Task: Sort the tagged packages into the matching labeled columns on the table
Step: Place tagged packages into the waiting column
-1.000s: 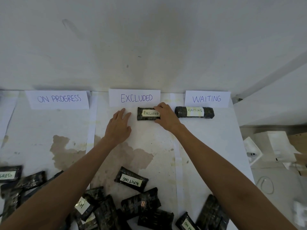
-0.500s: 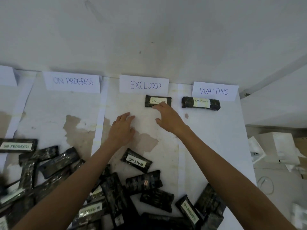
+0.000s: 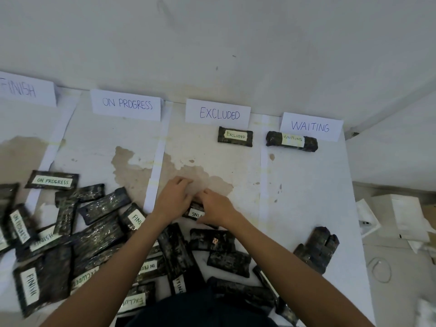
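Both hands meet low in the counter's [image 3: 306, 185] EXCLUDED column, on a dark package [image 3: 194, 212] whose upside-down tag ends in "ING". The left hand [image 3: 173, 200] curls its fingers over the package's left end, and the right hand [image 3: 215, 207] grips its right end. A sorted package [image 3: 235, 136] lies under the EXCLUDED label [image 3: 218, 113], and a rolled package [image 3: 292, 141] lies under the WAITING label [image 3: 311, 126]. An unsorted pile [image 3: 94, 241] crowds the near edge.
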`<state>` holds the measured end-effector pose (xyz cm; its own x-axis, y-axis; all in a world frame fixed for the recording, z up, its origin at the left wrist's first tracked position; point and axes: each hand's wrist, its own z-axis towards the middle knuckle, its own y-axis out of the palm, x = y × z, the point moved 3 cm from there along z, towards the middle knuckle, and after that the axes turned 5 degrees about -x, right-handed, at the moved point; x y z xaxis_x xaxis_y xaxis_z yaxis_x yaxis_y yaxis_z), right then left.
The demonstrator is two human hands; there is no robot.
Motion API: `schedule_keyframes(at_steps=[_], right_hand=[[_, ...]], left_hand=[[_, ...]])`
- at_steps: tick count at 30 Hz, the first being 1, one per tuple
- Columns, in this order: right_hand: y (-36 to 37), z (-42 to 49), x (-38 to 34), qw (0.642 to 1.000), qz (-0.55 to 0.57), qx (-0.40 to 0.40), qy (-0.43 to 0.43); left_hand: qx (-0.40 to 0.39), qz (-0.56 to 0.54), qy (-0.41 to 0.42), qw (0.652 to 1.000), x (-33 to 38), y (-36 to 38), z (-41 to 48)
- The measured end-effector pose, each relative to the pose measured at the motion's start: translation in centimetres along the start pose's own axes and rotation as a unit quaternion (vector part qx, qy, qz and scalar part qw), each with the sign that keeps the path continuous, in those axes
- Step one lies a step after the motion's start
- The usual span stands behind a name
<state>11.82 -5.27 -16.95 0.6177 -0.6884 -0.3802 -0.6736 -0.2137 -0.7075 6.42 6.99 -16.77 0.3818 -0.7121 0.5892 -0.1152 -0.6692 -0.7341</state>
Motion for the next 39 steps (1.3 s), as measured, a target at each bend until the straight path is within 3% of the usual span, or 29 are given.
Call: schedule_keyframes(at_steps=[4, 6, 7, 9, 11, 17, 26, 28, 32, 36, 39], right_hand=[[-1.0, -0.5, 0.5, 0.992, 0.114, 0.037, 0.043], [-1.9, -1.3, 1.4, 0.963, 0.235, 0.079, 0.103], [-2.3, -1.9, 1.8, 0.933, 0.32, 0.095, 0.135], [-2.5, -3.8, 2.2, 0.835, 0.507, 0.122, 0.178], [-2.3, -4.9, 2.6, 0.763, 0.606, 0.129, 0.184], [-1.7, -7.2, 2.9, 0.689, 0.689, 0.148, 0.17], [-3.1, -12.1, 7.4, 0.652, 0.708, 0.227, 0.152], [-4.0, -13.3, 9.8, 0.669, 0.669, 0.268, 0.18], [-5.0, -15.8, 15.7, 0.76, 0.509, 0.346, 0.209], [-4.8, -17.2, 21.8, 0.84, 0.353, 0.359, 0.203], [-4.3, -17.3, 26.2, 0.878, 0.249, 0.363, 0.188]], left_hand=[[0.027, -0.09, -0.055, 0.994, -0.1, 0.1, -1.3], [0.029, -0.11, -0.059, 0.992, 0.5, 0.2, -2.0], [0.023, -0.109, -0.047, 0.993, 1.0, 0.3, -2.4], [-0.005, -0.073, 0.017, 0.997, 2.7, 0.4, -3.3], [-0.011, -0.024, 0.075, 0.997, 4.0, 0.8, -3.7], [-0.022, 0.075, 0.168, 0.983, 6.0, 1.1, -3.0], [-0.018, 0.084, 0.225, 0.971, 12.1, 2.3, -1.2], [-0.016, 0.093, 0.223, 0.97, 13.9, 2.8, -0.1], [-0.01, 0.101, 0.227, 0.968, 17.7, 4.4, 2.8], [-0.005, 0.116, 0.24, 0.964, 21.7, 6.7, 6.6], [-0.002, 0.121, 0.25, 0.961, 24.9, 8.7, 10.0]])
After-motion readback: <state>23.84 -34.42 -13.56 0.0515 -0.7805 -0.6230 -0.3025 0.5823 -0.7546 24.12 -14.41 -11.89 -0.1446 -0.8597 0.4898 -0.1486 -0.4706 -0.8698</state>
